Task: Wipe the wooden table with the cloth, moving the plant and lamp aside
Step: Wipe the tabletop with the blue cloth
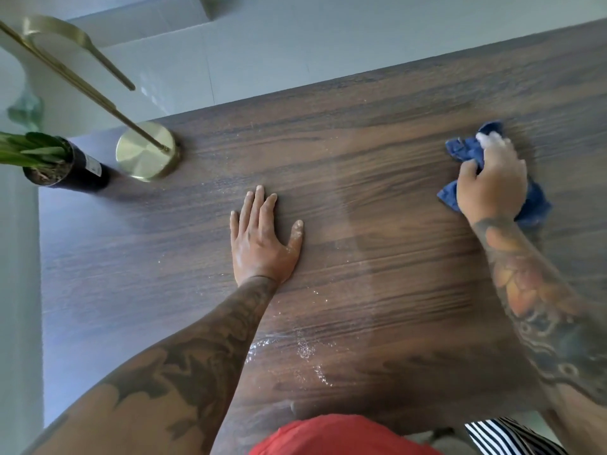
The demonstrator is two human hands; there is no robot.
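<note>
The dark wooden table (377, 178) fills most of the view, with white specks and wet streaks near its front edge. My right hand (492, 182) grips a crumpled blue cloth (466, 149) and holds it down on the table at the far right. My left hand (262, 238) rests flat on the wood in the middle, fingers straight. A brass lamp (147, 156) with a round base and slanted rod stands at the far left corner. Beside it stands a plant (49, 159) in a dark pot.
Grey floor tiles (230, 54) lie beyond the table's far edge and along its left side. A white rounded object (52, 87) sits off the table behind the lamp. Striped fabric (509, 438) shows at the bottom right.
</note>
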